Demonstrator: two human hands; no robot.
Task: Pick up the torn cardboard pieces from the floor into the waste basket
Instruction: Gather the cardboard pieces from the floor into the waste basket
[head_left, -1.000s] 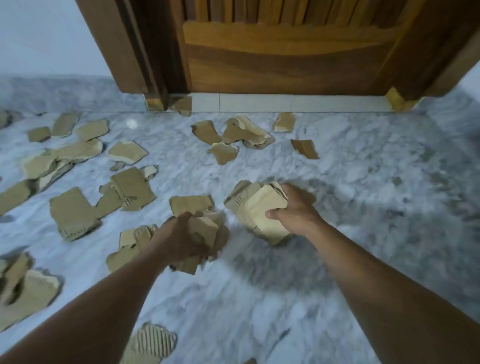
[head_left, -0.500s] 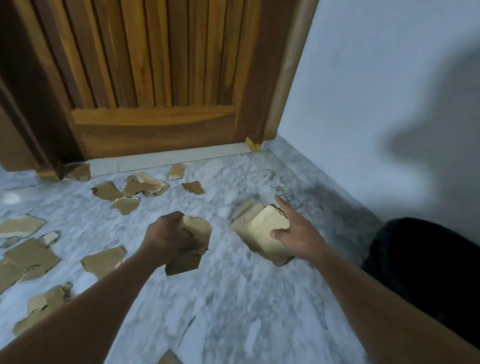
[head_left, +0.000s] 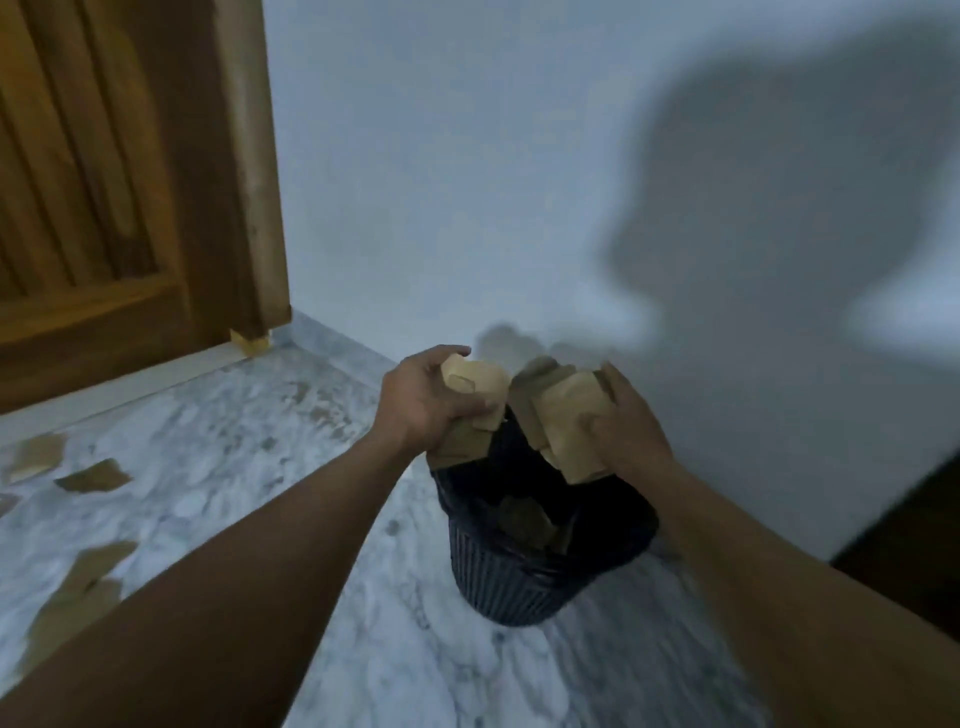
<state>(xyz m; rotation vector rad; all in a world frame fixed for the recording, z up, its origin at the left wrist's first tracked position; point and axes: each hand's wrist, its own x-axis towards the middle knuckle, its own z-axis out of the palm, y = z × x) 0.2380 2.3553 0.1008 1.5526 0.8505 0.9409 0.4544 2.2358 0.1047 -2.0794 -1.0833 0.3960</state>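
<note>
A dark ribbed waste basket (head_left: 511, 584) with a black liner stands on the marble floor by the white wall. Brown cardboard pieces lie inside it (head_left: 524, 519). My left hand (head_left: 421, 402) grips a bunch of torn cardboard pieces (head_left: 475, 392) just above the basket's far left rim. My right hand (head_left: 626, 428) grips a second bunch of cardboard pieces (head_left: 563, 415) above the far right rim. The two bunches almost touch over the opening. Several torn pieces (head_left: 93, 480) remain on the floor at the left.
A wooden door (head_left: 104, 208) and its frame stand at the back left. The white wall (head_left: 467, 182) runs close behind the basket. A dark object (head_left: 914, 540) sits at the right edge. More cardboard scraps (head_left: 78, 592) lie on the floor near my left forearm.
The view has swung right, from the scattered pieces to the basket. Both hands have carried their cardboard bunches to above the basket's opening.
</note>
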